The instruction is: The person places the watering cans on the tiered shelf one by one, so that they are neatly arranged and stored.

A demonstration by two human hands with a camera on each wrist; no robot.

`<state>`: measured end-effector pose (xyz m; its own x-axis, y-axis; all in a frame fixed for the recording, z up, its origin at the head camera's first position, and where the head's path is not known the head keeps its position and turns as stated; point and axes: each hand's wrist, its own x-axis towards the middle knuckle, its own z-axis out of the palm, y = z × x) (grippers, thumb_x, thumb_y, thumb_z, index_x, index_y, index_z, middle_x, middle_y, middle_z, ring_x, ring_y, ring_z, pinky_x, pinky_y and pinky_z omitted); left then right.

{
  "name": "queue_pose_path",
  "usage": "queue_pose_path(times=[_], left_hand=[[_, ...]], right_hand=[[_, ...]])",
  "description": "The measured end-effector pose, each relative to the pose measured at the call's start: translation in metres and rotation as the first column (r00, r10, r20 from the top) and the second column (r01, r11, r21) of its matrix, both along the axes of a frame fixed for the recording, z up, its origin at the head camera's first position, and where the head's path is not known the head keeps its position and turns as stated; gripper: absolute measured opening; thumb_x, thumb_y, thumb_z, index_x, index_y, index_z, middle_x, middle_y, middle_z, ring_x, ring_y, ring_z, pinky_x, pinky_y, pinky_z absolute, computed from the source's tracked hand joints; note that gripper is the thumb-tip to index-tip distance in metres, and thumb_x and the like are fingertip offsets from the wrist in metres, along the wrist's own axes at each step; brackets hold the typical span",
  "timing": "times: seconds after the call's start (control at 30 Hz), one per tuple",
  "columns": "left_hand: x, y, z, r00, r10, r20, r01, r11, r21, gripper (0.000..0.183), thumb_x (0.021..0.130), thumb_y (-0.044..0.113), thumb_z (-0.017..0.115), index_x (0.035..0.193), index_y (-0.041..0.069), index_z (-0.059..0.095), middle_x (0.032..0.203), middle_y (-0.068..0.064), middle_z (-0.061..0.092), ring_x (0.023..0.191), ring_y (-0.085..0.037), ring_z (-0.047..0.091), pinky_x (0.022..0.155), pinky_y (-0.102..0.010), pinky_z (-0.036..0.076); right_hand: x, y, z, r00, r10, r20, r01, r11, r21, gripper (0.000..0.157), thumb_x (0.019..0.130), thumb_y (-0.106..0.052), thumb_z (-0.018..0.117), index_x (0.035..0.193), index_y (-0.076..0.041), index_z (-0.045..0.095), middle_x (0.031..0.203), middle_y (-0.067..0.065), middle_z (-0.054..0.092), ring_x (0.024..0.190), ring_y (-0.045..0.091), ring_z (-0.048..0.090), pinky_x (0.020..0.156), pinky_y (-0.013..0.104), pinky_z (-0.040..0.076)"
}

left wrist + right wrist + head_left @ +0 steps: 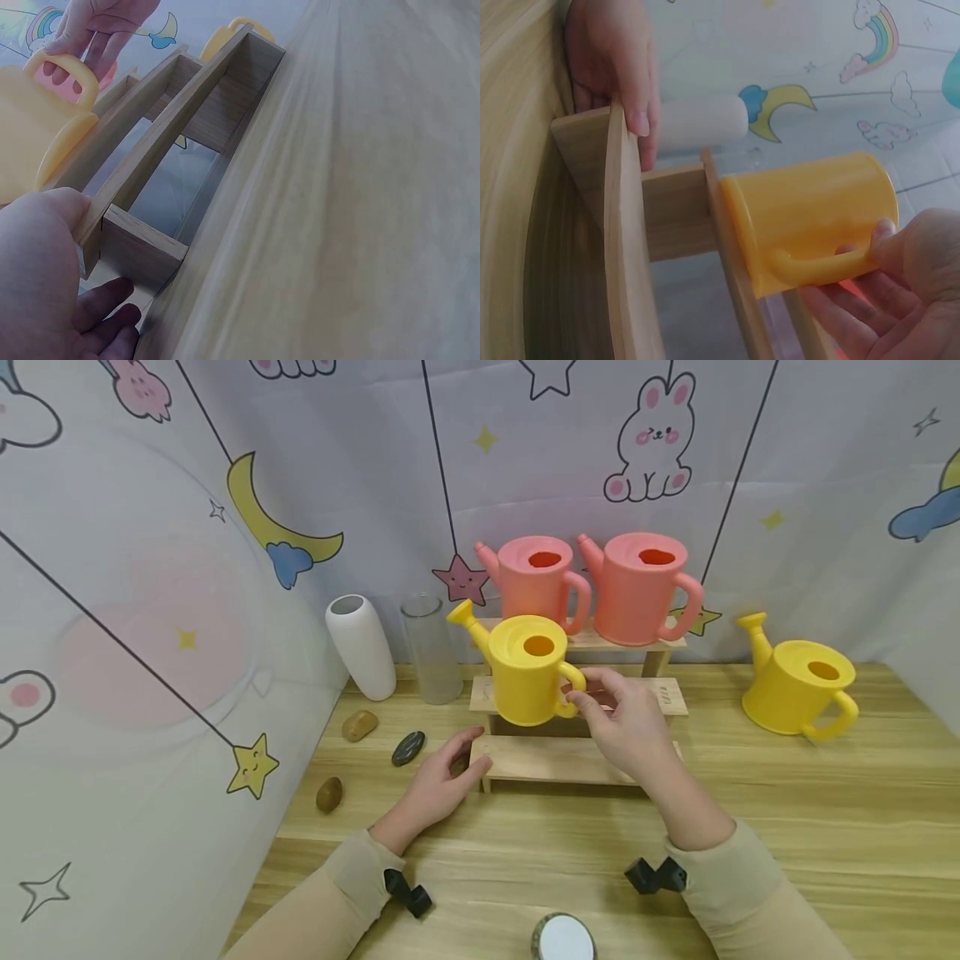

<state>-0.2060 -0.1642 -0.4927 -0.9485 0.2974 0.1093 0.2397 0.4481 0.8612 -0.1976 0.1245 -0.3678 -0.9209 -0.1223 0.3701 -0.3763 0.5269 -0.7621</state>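
My right hand point(628, 720) pinches the handle of a yellow watering can point(525, 681) between thumb and fingers. The can is upright at the left of the middle step of a three-step wooden stand point(555, 758), its spout toward the left. In the right wrist view, the base of this can point(810, 217) is right at the step's board. At the left end of the lowest step, my left hand point(442, 781) holds the corner, thumb on the board and fingers around the end. Two pink watering cans point(534, 585) point(637, 597) stand on the top step.
Another yellow watering can point(795, 689) stands on the table right of the stand. To the left are a white vase point(363, 647), a clear glass vase point(432, 652) and three stones point(408, 748). A round white-topped object point(564, 937) sits near the front. Printed cloth hangs behind.
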Motion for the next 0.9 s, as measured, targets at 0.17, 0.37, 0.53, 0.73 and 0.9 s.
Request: queue_pose_path(times=[0.17,0.37,0.53,0.73,0.9], left_hand=[[0.001,0.0,0.0,1.0,-0.002,0.002,0.002,1.0,-0.003,0.057,0.099,0.055,0.061,0.15,0.033,0.047,0.155,0.007,0.05,0.144,-0.018,0.05,0.119,-0.041,0.045],[0.002,0.0,0.0,1.0,0.007,0.004,-0.007,1.0,-0.006,0.057,0.099,0.056,0.061,0.15,0.034,0.048,0.154,0.008,0.051,0.143,-0.018,0.052,0.118,-0.041,0.046],[0.002,0.0,0.0,1.0,0.006,0.001,-0.006,1.0,-0.002,0.059,0.098,0.056,0.061,0.15,0.031,0.048,0.154,0.008,0.051,0.142,-0.018,0.052,0.119,-0.042,0.045],[0.002,0.0,0.001,1.0,0.009,0.003,-0.009,1.0,-0.006,0.061,0.098,0.056,0.061,0.151,0.028,0.048,0.154,0.007,0.052,0.142,-0.018,0.052,0.118,-0.042,0.046],[0.002,0.0,0.001,1.0,0.012,0.006,-0.012,1.0,-0.006,0.059,0.098,0.056,0.061,0.151,0.031,0.048,0.154,0.006,0.052,0.142,-0.018,0.053,0.118,-0.042,0.046]], right_hand=[[0.001,0.001,0.0,1.0,0.018,0.02,-0.018,1.0,-0.015,0.03,0.1,-0.026,0.068,0.127,-0.013,0.067,0.114,0.005,0.075,0.105,0.02,0.074,0.085,0.03,0.064],[0.002,0.003,0.002,0.998,0.027,0.062,-0.027,1.0,0.0,0.043,0.099,-0.038,0.068,0.134,-0.013,0.061,0.119,0.006,0.072,0.111,0.023,0.072,0.089,0.032,0.063],[0.006,0.008,0.007,1.0,0.004,-0.001,-0.004,1.0,0.011,0.043,0.099,-0.039,0.068,0.132,-0.012,0.061,0.121,0.008,0.071,0.111,0.025,0.072,0.092,0.038,0.062],[0.014,0.022,0.018,0.989,-0.051,-0.135,0.053,0.999,0.012,0.036,0.099,-0.032,0.069,0.128,-0.011,0.064,0.117,0.005,0.074,0.106,0.014,0.072,0.093,0.029,0.061],[0.021,0.038,0.03,0.968,-0.095,-0.232,0.094,0.995,-0.015,0.033,0.098,-0.023,0.071,0.128,-0.01,0.064,0.114,0.007,0.074,0.101,-0.012,0.064,0.092,0.003,0.051]])
